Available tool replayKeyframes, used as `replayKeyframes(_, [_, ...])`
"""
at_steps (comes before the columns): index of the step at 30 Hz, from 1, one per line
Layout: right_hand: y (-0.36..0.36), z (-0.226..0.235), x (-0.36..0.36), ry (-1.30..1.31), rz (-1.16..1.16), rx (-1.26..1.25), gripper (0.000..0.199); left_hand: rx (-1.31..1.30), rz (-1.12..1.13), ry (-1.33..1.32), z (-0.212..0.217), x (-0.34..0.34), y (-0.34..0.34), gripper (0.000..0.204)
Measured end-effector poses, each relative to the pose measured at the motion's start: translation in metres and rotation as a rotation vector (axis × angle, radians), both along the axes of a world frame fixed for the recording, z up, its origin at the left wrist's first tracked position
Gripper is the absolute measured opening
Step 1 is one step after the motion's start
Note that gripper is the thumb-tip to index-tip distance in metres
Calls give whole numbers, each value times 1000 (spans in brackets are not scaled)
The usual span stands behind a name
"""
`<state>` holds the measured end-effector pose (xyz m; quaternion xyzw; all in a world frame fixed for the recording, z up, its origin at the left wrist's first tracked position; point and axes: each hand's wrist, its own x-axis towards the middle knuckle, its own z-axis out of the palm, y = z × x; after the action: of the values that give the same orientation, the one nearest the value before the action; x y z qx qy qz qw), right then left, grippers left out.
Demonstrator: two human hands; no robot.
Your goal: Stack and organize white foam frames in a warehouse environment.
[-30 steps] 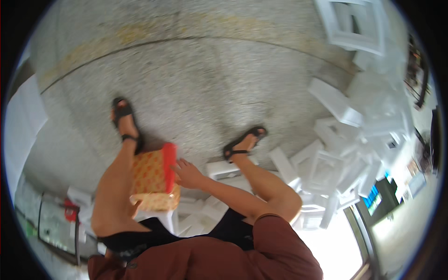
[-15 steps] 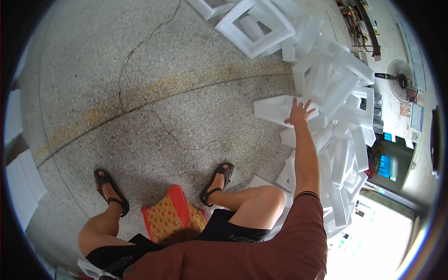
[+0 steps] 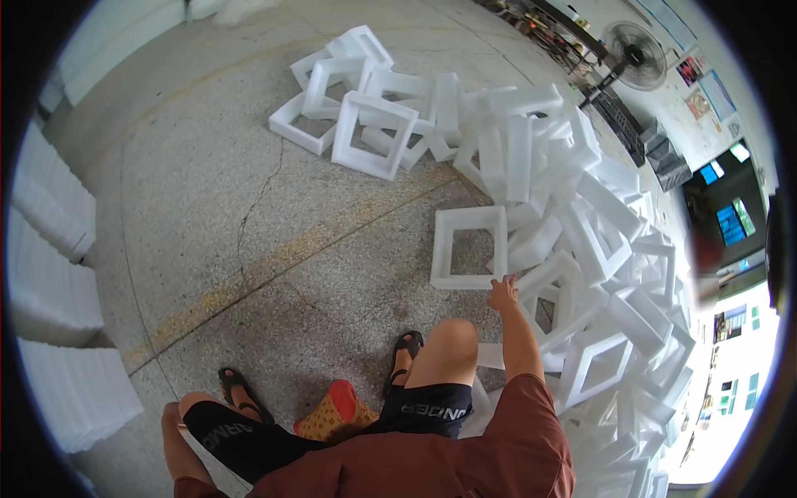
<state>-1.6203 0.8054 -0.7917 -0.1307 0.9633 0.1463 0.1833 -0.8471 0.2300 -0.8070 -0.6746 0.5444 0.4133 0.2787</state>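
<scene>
My right hand [image 3: 503,293] reaches out to the right, its fingers closed on the lower right corner of a white square foam frame [image 3: 442,249]. The frame's open middle faces me, and the floor shows through it. Its right side borders a large heap of similar white foam frames [image 3: 598,357]. At the far left my left hand [image 3: 172,417] is beside my left knee; its fingers are mostly hidden.
A few more foam frames [image 3: 375,133] lie on the floor ahead, at the heap's far end. Stacks of white foam sheets [image 3: 70,390] stand along the left. A patterned red and yellow bag [image 3: 336,408] is between my feet. A fan [image 3: 635,54] stands at the far right.
My right hand has gone from spread fingers over a white foam piece to gripping a frame's corner. That frame now shows its square opening. The view has shifted, and my left arm has come into it.
</scene>
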Motion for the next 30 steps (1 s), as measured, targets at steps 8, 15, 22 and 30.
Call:
replayKeyframes(8, [22,109,-39,817,196,-345,73,-486,-591,-393,135,-16,-212,51])
replayKeyframes(15, [86,193,-107,656,-286,-91,99,-763,-942,388,190,-252,-99,43])
replayKeyframes(22, [93,54,-83,348,-116,-463,80,-300,-1261,521,106,-340,138,43])
replayKeyframes(30, [104,98,-72,942,138,-378,98,-136,-1291,394,100,-252,235,52])
